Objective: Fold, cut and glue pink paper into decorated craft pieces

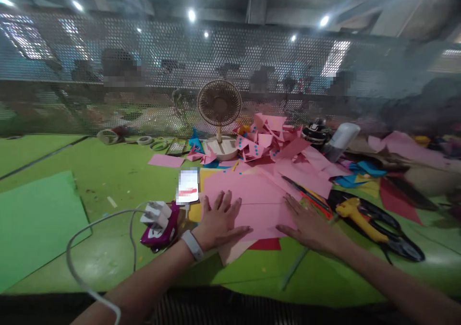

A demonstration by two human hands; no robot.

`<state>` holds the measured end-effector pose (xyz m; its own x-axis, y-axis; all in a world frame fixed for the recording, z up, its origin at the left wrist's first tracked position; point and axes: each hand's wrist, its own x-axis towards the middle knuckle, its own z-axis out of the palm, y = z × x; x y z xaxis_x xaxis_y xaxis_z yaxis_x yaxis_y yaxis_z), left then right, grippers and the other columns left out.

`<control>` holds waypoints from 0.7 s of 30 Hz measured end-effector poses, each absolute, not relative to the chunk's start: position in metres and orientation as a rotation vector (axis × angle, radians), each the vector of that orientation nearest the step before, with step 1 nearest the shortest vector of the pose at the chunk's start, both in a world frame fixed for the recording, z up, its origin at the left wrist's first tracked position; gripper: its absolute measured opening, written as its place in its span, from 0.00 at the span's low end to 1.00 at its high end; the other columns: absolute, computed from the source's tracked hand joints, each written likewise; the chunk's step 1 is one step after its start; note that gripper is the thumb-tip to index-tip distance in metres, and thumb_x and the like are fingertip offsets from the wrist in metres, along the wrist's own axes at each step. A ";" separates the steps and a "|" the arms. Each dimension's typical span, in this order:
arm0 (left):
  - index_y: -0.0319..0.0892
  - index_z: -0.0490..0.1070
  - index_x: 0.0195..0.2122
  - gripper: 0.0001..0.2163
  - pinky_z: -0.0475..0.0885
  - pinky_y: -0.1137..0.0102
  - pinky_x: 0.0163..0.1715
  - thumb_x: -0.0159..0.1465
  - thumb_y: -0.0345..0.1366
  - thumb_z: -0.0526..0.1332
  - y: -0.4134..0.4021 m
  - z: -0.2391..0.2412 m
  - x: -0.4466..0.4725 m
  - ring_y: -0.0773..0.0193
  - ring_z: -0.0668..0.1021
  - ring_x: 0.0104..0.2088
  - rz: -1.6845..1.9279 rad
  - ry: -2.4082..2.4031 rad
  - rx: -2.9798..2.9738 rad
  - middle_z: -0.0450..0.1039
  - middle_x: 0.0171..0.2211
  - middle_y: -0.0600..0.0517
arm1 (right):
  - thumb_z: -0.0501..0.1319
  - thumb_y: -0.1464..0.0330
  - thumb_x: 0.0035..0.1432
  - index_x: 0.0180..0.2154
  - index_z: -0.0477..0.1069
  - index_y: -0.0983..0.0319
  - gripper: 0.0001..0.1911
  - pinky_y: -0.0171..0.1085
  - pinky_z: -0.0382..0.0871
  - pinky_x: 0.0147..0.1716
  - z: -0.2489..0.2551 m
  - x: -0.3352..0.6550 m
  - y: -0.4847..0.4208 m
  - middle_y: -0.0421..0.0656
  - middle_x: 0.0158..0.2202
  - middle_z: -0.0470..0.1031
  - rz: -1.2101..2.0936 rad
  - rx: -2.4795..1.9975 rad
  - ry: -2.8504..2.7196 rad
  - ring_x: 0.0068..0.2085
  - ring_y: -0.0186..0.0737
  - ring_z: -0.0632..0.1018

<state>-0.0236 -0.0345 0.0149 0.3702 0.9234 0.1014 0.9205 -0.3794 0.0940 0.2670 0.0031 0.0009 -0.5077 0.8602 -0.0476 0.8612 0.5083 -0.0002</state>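
Observation:
A large pink sheet of paper (252,198) lies on the green table (108,171) in front of me. My left hand (219,219) rests flat on its left part, fingers spread, a white band on the wrist. My right hand (306,222) lies flat on the sheet's right edge, fingers stretched out. Neither hand holds anything. A red sheet (266,244) and a yellow one (194,212) stick out from under the pink paper.
A heap of folded pink pieces (268,140) and a small desk fan (219,116) stand behind. Yellow-handled scissors (374,224) lie at right, a charger block with white cable (156,214) at left, a green sheet (36,219) far left. A perforated screen (144,70) closes the back.

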 end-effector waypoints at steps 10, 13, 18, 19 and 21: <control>0.49 0.50 0.60 0.36 0.39 0.37 0.49 0.54 0.64 0.41 -0.039 0.012 -0.023 0.37 0.50 0.59 0.323 1.770 2.634 0.47 0.61 0.42 | 0.48 0.50 0.56 0.32 0.72 0.64 0.26 0.40 0.65 0.35 0.067 0.219 0.034 0.51 0.33 0.76 -0.124 1.556 2.685 0.37 0.49 0.76; 0.49 0.50 0.60 0.37 0.39 0.37 0.49 0.54 0.64 0.40 -0.039 0.010 -0.024 0.37 0.51 0.59 0.333 1.781 2.641 0.47 0.61 0.42 | 0.55 0.49 0.51 0.24 0.70 0.65 0.25 0.35 0.65 0.28 0.067 0.182 0.057 0.48 0.23 0.75 -0.822 1.462 2.557 0.29 0.43 0.76; 0.52 0.47 0.61 0.37 0.37 0.36 0.49 0.54 0.65 0.41 -0.035 0.003 -0.027 0.38 0.48 0.60 0.344 1.754 2.612 0.45 0.62 0.45 | 0.62 0.50 0.43 0.21 0.67 0.66 0.24 0.32 0.69 0.24 0.045 0.148 0.094 0.42 0.16 0.73 -1.447 1.232 2.180 0.21 0.36 0.75; 0.53 0.47 0.61 0.37 0.37 0.37 0.50 0.53 0.65 0.41 -0.034 0.002 -0.027 0.38 0.48 0.60 0.350 1.751 2.609 0.44 0.62 0.45 | 0.63 0.50 0.42 0.21 0.67 0.66 0.24 0.33 0.70 0.23 0.040 0.147 0.099 0.41 0.15 0.72 -1.489 1.215 2.124 0.19 0.36 0.75; 0.53 0.47 0.61 0.37 0.37 0.37 0.50 0.53 0.65 0.42 -0.033 0.001 -0.027 0.38 0.48 0.60 0.362 1.749 2.609 0.44 0.63 0.46 | 0.64 0.50 0.40 0.21 0.67 0.67 0.25 0.33 0.71 0.22 0.033 0.147 0.104 0.41 0.14 0.72 -1.564 1.199 2.035 0.18 0.36 0.75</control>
<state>-0.0273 -0.0327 0.0010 0.3620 0.9105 0.2001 0.9151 -0.3880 0.1101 0.1471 0.1045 0.0329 -0.6025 0.4260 -0.6749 0.7619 0.0549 -0.6454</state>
